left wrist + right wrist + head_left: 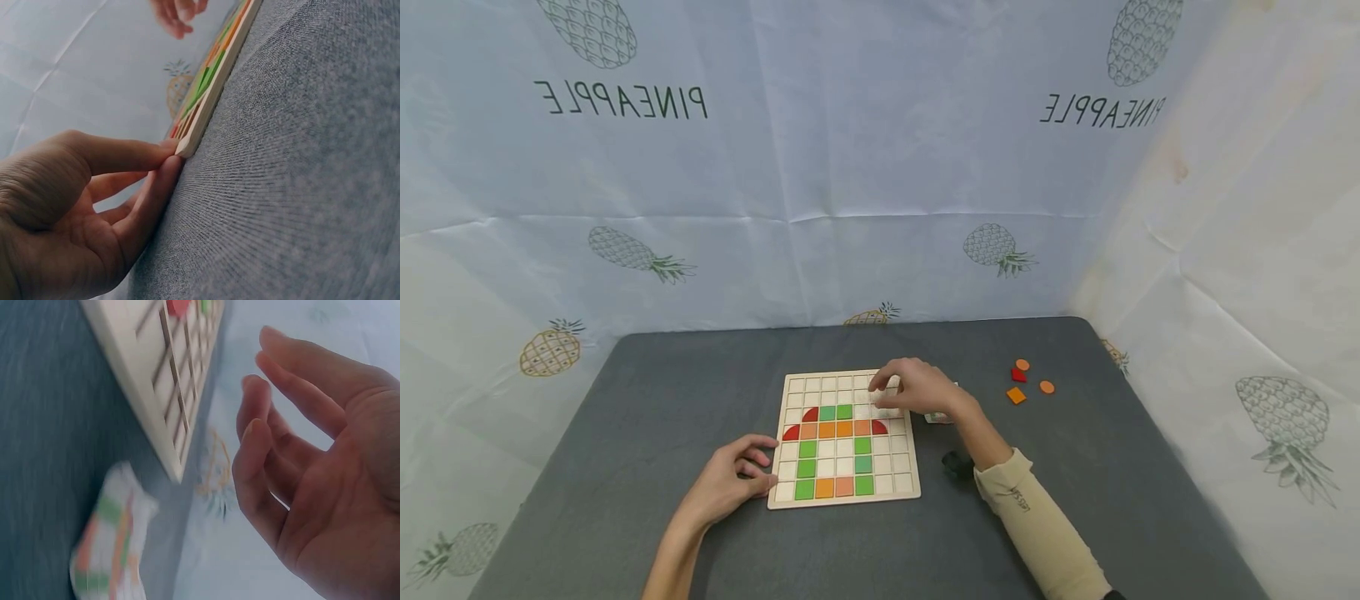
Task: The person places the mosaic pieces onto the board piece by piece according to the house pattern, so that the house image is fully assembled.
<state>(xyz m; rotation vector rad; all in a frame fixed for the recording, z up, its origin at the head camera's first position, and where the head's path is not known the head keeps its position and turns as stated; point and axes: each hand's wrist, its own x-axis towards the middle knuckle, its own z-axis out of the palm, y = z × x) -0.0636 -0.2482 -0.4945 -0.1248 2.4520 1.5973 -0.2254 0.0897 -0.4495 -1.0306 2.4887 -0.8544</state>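
A pale wooden grid board lies on the dark table, with green, orange, salmon and red tiles set in a house-like figure. Thumb and fingertips of my left hand touch the board's left edge near its front corner, set apart along that edge. My right hand hovers over the board's far right part with its fingers loosely bent. In the right wrist view nothing shows between the thumb and fingers of this right hand. Red quarter-circle tiles form the slanted sides of the figure.
Right of the board, partly behind my right hand, lies a white printed card or packet. Farther right are orange round tiles, an orange square tile and a red piece. A small dark object sits by my right forearm.
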